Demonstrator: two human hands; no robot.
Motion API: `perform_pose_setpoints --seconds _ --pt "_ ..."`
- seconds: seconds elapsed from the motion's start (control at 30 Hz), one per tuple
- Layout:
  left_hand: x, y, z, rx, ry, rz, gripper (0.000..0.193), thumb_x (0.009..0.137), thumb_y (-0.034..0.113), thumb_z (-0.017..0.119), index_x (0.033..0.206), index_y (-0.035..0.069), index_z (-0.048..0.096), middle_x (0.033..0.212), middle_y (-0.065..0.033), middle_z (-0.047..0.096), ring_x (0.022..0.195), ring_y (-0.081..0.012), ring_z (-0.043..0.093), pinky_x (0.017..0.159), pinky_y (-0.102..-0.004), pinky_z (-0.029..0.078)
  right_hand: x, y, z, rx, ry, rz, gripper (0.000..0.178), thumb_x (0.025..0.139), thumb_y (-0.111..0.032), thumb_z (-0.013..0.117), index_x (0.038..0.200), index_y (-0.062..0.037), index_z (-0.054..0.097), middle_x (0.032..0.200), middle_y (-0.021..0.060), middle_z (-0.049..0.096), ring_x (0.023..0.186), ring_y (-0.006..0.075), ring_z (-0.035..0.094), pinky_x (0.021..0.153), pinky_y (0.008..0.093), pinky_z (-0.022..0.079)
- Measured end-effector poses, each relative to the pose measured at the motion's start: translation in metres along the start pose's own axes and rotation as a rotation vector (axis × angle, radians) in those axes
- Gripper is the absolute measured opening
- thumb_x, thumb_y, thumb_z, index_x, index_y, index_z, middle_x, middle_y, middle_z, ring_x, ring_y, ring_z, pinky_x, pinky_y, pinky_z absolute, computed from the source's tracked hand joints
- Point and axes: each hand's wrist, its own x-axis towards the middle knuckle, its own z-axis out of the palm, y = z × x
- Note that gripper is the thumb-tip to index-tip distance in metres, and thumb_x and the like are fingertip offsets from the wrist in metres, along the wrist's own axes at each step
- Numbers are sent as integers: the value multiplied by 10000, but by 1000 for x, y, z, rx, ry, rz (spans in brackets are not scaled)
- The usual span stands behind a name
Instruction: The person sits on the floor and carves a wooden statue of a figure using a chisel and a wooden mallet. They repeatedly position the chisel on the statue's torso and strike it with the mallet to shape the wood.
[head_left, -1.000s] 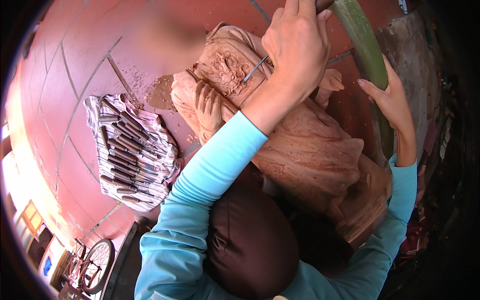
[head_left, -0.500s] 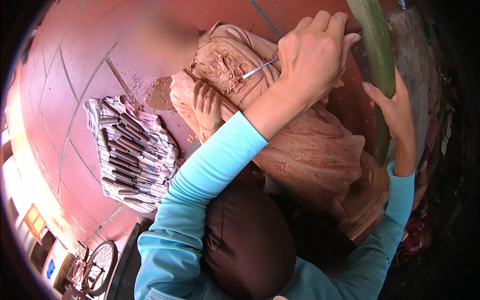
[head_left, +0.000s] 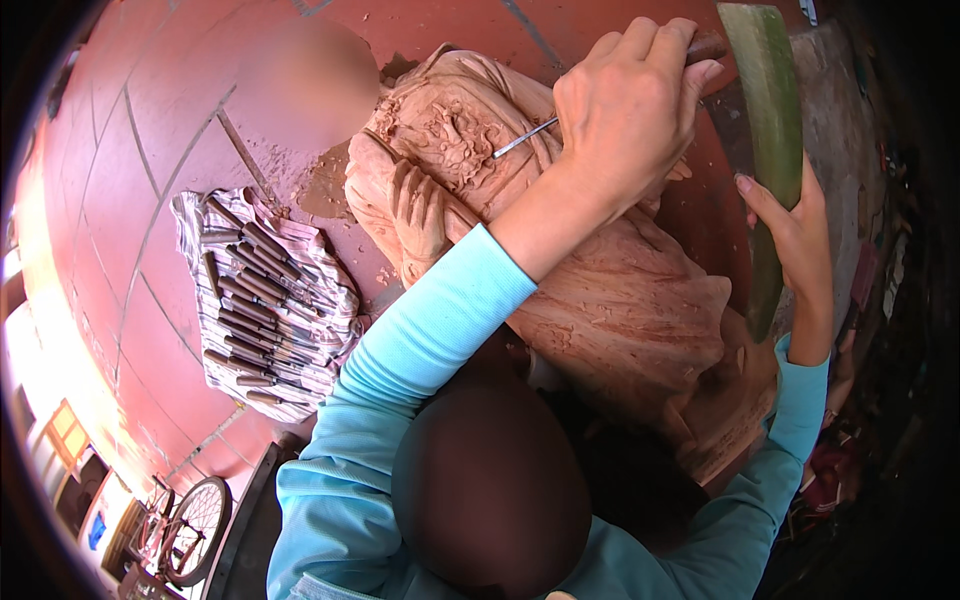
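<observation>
My left hand (head_left: 628, 112) is wrapped round the dark wooden handle of a carving chisel (head_left: 526, 137), whose thin steel blade points left. Its tip meets the carved folds on the upper part of a reddish-brown wooden statue (head_left: 625, 310), a robed figure lying on its back with a carved hand showing. At the right, my right hand (head_left: 793, 222) grips a long green wooden mallet (head_left: 768, 100) low down. The mallet's head stands upright just right of the chisel handle's butt, with a small gap visible between them.
Left of the statue, a striped cloth (head_left: 335, 350) on the red tiled floor (head_left: 120, 250) carries several chisels (head_left: 250, 320) with dark handles. Wood shavings lie by the statue. My knee (head_left: 490, 480) is in front, and a bicycle (head_left: 195, 530) stands at the lower left.
The mallet and my right hand have shifted slightly right and down, so more of the mallet's top shows. My left hand keeps the chisel in nearly the same spot.
</observation>
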Motion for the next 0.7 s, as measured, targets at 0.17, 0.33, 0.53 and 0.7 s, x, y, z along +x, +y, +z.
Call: perform_pose_setpoints --seconds 0.17,0.33,0.53,0.7 --pt "0 -1 -2 -16 6 8 236 853 236 684 1019 72 650 808 -71 606 718 -258 627 565 -373 505 0 -1 1 0 -12 -9 585 868 -118 715 1393 -45 469 907 -17 587 747 52 540 589 219 446" --pt "0 1 -2 -8 -9 -13 236 850 233 687 1021 75 649 810 -70 606 720 -257 627 567 -372 503 -2 -3 3 15 7 -14 541 870 -112 712 1358 -38 490 887 -1 595 737 56 540 586 218 443" --pt "-2 0 -3 -41 23 -19 235 847 229 689 1022 76 647 814 -76 609 733 -265 627 586 -378 503 -4 -9 8 28 29 -2 438 865 -112 710 1254 -24 528 849 5 583 687 63 518 589 223 432" --pt "3 -8 -4 178 79 80 220 881 213 656 1060 86 642 867 -87 627 770 -277 632 634 -380 510 6 -9 7 54 1 -16 383 865 -114 707 1197 -14 546 841 8 573 673 70 513 590 228 429"
